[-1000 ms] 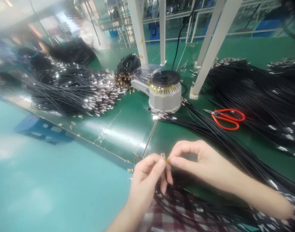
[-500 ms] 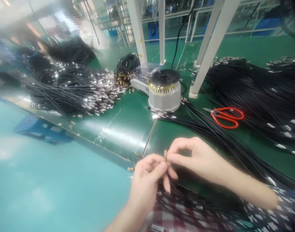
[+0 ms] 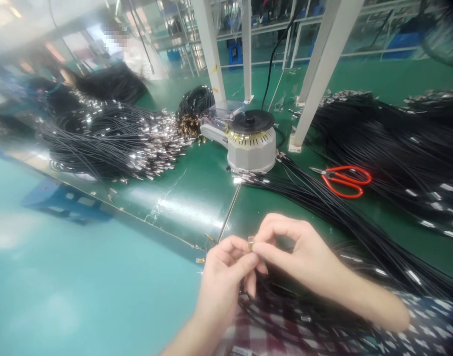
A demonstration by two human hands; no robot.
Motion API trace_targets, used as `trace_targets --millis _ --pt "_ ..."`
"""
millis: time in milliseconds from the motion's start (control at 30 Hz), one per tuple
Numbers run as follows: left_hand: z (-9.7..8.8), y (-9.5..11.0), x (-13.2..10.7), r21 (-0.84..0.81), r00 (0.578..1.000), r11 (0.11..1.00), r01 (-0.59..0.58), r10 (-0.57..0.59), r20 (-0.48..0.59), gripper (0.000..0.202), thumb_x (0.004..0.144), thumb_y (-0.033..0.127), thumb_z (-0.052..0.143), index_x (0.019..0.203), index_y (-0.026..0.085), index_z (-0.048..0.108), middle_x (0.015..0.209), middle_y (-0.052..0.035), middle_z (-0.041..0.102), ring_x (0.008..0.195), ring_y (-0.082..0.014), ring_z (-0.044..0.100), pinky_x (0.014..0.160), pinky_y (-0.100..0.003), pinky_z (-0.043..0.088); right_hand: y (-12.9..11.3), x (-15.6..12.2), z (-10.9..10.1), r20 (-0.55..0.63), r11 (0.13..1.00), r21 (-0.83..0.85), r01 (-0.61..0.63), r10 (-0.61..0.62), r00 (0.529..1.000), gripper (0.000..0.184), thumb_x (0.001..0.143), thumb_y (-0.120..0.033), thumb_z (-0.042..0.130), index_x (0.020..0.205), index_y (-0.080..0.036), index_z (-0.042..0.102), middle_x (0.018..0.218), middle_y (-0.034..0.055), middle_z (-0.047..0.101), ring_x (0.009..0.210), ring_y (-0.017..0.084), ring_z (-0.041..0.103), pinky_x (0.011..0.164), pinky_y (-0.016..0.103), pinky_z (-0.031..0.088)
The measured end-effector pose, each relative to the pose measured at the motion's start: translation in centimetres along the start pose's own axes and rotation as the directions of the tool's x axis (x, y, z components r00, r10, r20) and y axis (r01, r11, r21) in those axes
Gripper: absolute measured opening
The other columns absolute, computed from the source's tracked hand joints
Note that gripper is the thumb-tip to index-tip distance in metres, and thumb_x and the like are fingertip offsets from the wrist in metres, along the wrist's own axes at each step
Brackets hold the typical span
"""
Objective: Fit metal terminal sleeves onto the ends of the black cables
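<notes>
My left hand [image 3: 226, 269] is closed, thumb against fingers, around the end of a black cable whose strand drops behind the fingers. From the pinch sticks up a small metal and amber cable tip [image 3: 251, 241]. Thumb and forefinger of my right hand [image 3: 289, 240] are pressed together on that tip, touching the left fingertips; amber tape seems to be on it, though the fingers cover most. Below both hands, more black cables [image 3: 304, 309] lie across my lap. Just left of my left hand, a cable end with an amber band [image 3: 200, 260] pokes out at the table edge.
A round tape dispenser [image 3: 251, 148] with a black disc stands ahead on the green table [image 3: 189, 198]. Red-handled scissors [image 3: 347, 182] lie to the right. Bundles of black cables [image 3: 100, 133] are heaped left and right. White posts [image 3: 315, 89] rise behind; another person [image 3: 137, 54] is far left.
My right hand has shifted slightly left and down, its fingertips now covering more of the amber cable tip. My left hand has hardly moved. The view has shifted a little.
</notes>
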State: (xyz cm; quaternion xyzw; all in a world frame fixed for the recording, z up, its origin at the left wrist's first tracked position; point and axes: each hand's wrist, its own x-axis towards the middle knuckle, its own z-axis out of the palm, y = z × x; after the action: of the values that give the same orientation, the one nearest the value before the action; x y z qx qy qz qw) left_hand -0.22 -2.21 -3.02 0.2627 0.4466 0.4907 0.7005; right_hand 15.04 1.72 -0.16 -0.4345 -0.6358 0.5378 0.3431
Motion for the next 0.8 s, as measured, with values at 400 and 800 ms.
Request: trace_targets --millis 400,800 --pt "-0.2 0.2 0.2 -0.027 0.995 0.999 0.023 -0.02 0.099 0.021 0.082 0.028 0.072 0.071 0.013 0.063 0.062 -0.0062 0.074 0.03 -0.0062 0.056 0.032 -0.01 0.029 -0.5 2.2 -1.1 0.253 0.939 0.261 -0.224 0.157 0.955 0.017 0.076 -0.029 0.073 0.068 -0.017 0.065 0.049 -0.003 0.062 0.051 0.014 0.059 0.063 0.03 0.048" --pt "-0.6 0.1 1.0 -0.13 0.988 0.99 0.064 -0.044 0.149 0.018 0.082 0.029 0.071 0.083 0.016 0.058 0.061 -0.0022 0.071 0.032 -0.0066 0.056 0.037 -0.012 0.036 2.3 3.9 -3.8 -0.068 0.893 -0.451 0.005 -0.04 0.997 0.016 0.09 -0.03 0.055 0.086 -0.019 0.067 0.086 0.0023 0.073 0.079 0.017 0.067 0.073 0.027 0.052"
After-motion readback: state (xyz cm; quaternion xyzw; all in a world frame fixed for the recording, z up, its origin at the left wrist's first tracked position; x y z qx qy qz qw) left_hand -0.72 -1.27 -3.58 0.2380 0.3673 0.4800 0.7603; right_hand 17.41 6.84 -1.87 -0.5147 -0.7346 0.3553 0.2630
